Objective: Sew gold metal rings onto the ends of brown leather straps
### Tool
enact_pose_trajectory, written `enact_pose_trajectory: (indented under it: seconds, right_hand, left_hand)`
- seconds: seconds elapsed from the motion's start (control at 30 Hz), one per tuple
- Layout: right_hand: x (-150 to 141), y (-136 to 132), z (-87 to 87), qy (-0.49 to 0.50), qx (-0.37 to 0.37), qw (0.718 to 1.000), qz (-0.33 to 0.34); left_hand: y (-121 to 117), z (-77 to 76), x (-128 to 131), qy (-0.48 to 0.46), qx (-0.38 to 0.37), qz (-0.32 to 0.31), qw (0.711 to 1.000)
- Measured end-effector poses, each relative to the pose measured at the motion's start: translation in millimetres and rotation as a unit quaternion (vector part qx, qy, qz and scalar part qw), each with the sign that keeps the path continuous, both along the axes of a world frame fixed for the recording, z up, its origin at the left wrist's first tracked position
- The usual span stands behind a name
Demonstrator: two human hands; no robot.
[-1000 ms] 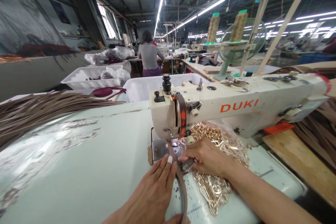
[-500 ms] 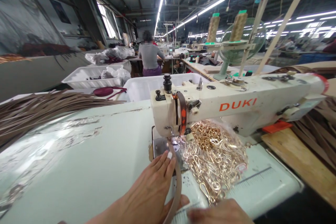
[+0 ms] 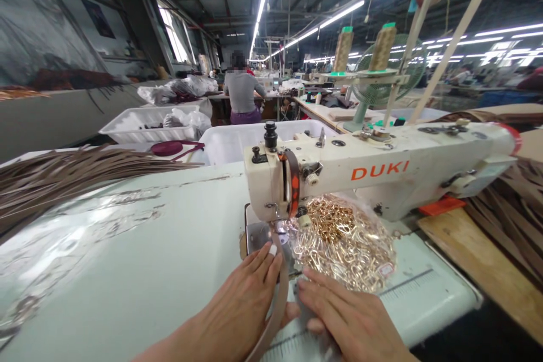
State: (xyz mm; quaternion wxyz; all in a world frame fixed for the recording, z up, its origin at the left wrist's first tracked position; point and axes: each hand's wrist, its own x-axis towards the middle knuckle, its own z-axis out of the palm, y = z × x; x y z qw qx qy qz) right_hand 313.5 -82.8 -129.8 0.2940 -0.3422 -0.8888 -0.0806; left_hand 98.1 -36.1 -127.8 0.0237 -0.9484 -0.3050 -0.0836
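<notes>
A white DUKI sewing machine (image 3: 382, 172) stands on the pale table (image 3: 127, 249). A brown leather strap (image 3: 275, 305) runs from under the needle toward me. My left hand (image 3: 241, 305) lies flat on the table, fingers pressing beside the strap's left edge near the needle plate (image 3: 257, 235). To the strap's right, my right hand (image 3: 352, 319) rests flat with its fingers apart, just in front of a clear bag of gold metal clasps (image 3: 345, 240) under the machine arm.
A heap of brown leather strips (image 3: 63, 175) lies at the left. White plastic bins (image 3: 237, 138) stand behind the machine. Thread cones (image 3: 382, 45) and a green fan (image 3: 373, 87) rise at the back right. A wooden board (image 3: 475, 254) lies right. A person (image 3: 241, 93) sits far off.
My right hand left the needle area beside the clasps, dropped to the frame's bottom edge, and now lies flat next to the strap. My left hand stayed pressing beside the strap.
</notes>
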Motion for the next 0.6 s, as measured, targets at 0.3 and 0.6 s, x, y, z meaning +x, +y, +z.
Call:
enact_pose_trajectory:
  seconds: [0.3,0.6]
  right_hand:
    - [17,8,12.7,0.045,-0.073,0.996,-0.018]
    - [42,77,48.7,-0.181,-0.184,0.955,-0.146]
  left_hand:
    - [-7,11.1,3,0.019,-0.088,0.043,0.995]
    - [-7,23.0,1,0.038,-0.187,0.056,0.98]
